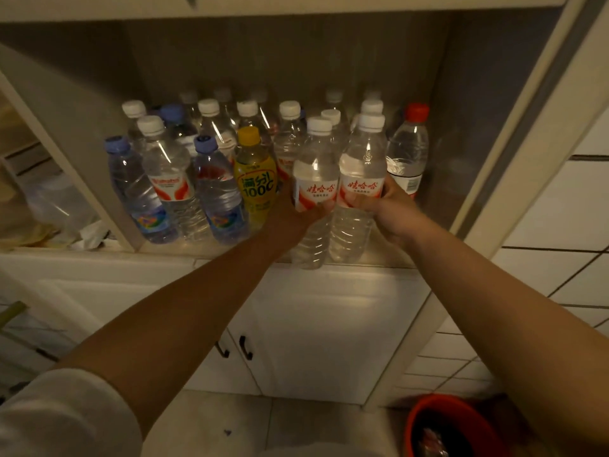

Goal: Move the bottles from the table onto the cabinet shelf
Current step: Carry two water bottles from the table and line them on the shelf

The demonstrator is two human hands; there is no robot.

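My left hand (pixel 290 212) grips a clear water bottle (pixel 313 166) with a white cap and a red-and-white label. My right hand (pixel 389 209) grips a matching bottle (pixel 361 159) right beside it. Both bottles stand upright at the front edge of the cabinet shelf (pixel 214 250); their bases sit at or just over the edge. Several other bottles fill the shelf behind and to the left, among them a yellow-capped drink bottle (pixel 255 173), two blue-capped bottles (pixel 217 189) and a red-capped bottle (pixel 408 150) at the right.
White cabinet doors (pixel 323 331) with dark handles lie below the shelf. A vertical divider (pixel 66 153) bounds the compartment on the left, a door frame (pixel 514 127) on the right. A red bucket (pixel 451 427) stands on the tiled floor at lower right.
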